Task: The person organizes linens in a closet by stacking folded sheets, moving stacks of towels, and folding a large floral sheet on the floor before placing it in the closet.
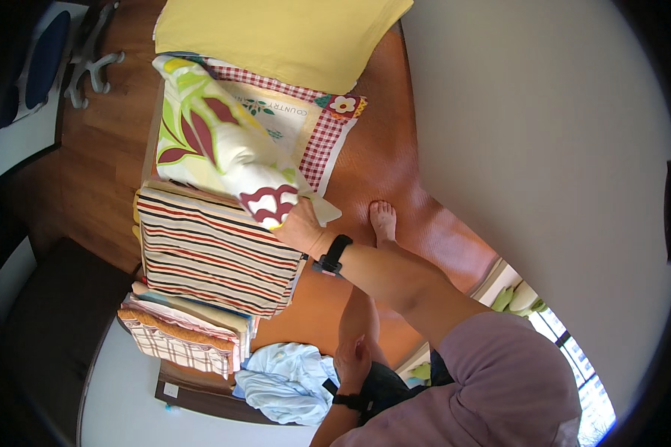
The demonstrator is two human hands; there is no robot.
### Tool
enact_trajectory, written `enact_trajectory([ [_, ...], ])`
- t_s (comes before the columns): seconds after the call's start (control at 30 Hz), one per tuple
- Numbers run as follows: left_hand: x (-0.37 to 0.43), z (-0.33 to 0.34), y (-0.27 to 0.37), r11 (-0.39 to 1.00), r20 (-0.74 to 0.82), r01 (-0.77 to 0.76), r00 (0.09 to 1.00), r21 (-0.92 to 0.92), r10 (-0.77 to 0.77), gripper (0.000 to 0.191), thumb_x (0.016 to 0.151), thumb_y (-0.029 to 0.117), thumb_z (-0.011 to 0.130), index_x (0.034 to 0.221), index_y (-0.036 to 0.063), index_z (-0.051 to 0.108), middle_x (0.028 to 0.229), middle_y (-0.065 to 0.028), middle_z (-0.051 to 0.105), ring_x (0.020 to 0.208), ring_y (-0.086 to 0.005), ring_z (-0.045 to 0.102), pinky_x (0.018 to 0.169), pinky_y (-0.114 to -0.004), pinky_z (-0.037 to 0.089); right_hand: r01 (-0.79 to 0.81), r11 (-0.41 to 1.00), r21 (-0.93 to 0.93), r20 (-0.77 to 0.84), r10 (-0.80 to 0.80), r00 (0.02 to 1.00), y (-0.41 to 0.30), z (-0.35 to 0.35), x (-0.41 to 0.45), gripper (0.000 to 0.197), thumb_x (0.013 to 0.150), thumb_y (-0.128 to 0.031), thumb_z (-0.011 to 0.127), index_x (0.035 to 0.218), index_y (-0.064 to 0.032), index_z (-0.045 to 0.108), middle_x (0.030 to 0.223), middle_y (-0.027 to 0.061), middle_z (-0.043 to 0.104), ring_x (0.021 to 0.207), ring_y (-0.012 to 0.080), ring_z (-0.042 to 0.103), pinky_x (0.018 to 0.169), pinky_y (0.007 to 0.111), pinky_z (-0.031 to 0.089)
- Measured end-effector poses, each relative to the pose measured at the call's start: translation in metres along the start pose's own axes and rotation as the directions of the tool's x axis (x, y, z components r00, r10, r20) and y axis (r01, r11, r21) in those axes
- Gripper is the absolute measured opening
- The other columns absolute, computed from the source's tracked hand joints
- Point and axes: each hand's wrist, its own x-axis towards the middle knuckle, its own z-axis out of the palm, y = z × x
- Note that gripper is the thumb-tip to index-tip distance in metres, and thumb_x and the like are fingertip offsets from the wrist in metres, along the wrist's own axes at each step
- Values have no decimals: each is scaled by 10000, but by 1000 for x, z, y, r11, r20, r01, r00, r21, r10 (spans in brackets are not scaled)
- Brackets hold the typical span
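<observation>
My right hand (pixel 302 224) grips the edge of a white cloth (pixel 229 145) with a green and maroon leaf print, which is partly lifted and slightly blurred. Under it lies a cloth with a red-and-white checked border (pixel 320 151) and a flower corner. A yellow cloth (pixel 279 39) lies beyond, overlapping the checked one. Beside the printed cloth, a folded striped cloth (pixel 218 251) tops a pile, close to my right wrist. My left hand (pixel 352 357) is by my bent leg, near a crumpled light blue cloth (pixel 291 380); its fingers are partly hidden.
A stack of folded cloths (pixel 184 335), with a plaid one outermost, stands beside the striped pile. Everything rests on an orange-brown mat (pixel 386 151). A wall (pixel 537 112) rises at the right. An office chair (pixel 92 67) stands on the wooden floor at the upper left.
</observation>
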Motion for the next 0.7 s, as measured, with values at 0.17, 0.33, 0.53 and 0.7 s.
enact_trajectory([
  [0.17,3,-2,2,997,33,65,997,48,-67,149,698,85,559,846,79,577,741,-120,600,668,-309,573,579,-380,465,240,963,-122,-100,-253,962,9,-37,32,313,685,-110,601,992,-86,543,974,86,537,841,266,513,726,327,433],
  [0.33,0,-3,2,992,19,121,992,30,-122,141,709,95,574,847,67,575,721,-126,589,670,-283,575,586,-348,466,-406,59,912,277,639,717,103,-67,35,410,691,-69,627,1068,-29,472,970,75,558,823,186,564,697,289,475],
  [0.53,6,-8,1,990,-35,141,989,3,-141,125,699,76,577,823,61,568,696,-127,580,637,-289,572,557,-332,459,-565,58,823,398,651,646,181,-48,30,393,701,-121,657,1050,-40,496,930,61,577,808,173,572,709,292,469],
  [0.7,-2,-3,-5,987,-57,158,985,-39,-160,123,688,54,570,810,56,558,685,-127,575,635,-291,574,549,-320,451,-706,-71,704,604,583,544,180,-40,35,368,703,-282,667,981,-69,555,879,32,603,751,135,573,622,244,461],
])
